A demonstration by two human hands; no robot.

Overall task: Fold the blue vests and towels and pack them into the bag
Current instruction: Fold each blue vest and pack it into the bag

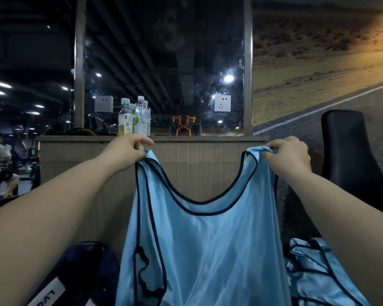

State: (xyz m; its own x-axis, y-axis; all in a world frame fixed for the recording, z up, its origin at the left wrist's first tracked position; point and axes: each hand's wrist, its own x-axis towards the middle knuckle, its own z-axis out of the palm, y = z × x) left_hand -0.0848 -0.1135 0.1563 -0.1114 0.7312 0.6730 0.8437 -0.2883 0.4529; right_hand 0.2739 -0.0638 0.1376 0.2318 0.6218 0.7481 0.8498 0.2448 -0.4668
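A light blue vest (203, 244) with dark trim hangs upright in front of me, held up by its two shoulder straps. My left hand (126, 151) pinches the left strap and my right hand (290, 153) pinches the right strap, at the height of the wooden ledge. More blue vest fabric (318, 272) lies crumpled at the lower right. A dark navy bag (80, 272) with a white label sits at the lower left, partly hidden by my left forearm and the vest. No towels are visible.
A wooden ledge (208, 139) runs behind the vest with two water bottles (133, 117) on it, below a mirror with wall sockets. A black padded seat (349, 160) stands at the right. A person sits at the far left.
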